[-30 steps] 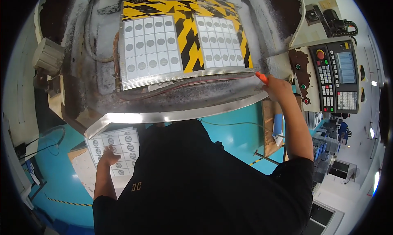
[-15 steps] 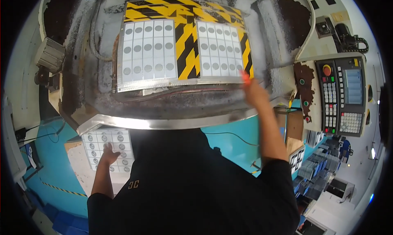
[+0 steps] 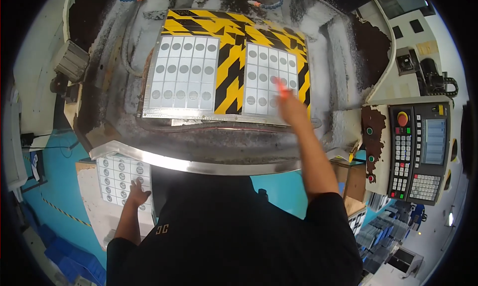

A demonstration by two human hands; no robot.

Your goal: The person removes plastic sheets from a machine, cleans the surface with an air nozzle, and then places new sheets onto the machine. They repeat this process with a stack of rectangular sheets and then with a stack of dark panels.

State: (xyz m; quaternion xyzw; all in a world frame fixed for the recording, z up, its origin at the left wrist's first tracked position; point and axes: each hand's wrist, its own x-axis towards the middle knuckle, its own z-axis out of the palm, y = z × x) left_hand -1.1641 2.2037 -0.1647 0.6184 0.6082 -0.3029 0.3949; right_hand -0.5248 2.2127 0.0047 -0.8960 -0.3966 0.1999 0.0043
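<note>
In my right hand [image 3: 294,108] is a small red-orange tool [image 3: 282,88], blurred by motion, so its kind is unclear. The fingers are closed round it, above the lower right part of a pale panel with rows of grey discs [image 3: 257,87]. A matching panel [image 3: 182,81] lies to its left. Both lie on a board with yellow-and-black striped tape [image 3: 230,76] inside the machine. At the lower left, my left hand [image 3: 137,192] lies with fingers spread on another disc-patterned sheet [image 3: 115,178], outside the machine.
A shiny metal rim [image 3: 174,162] curves between me and the machine bed. To the right stands a control panel [image 3: 419,149] with keys, a screen and a red knob. Hoses with orange tips [image 3: 255,4] hang at the back. Blue bins [image 3: 74,258] sit at the lower left.
My right hand has moved left and in over the right panel with the red-orange tool. My left hand stays on the sheet. The whole view has shifted slightly.
</note>
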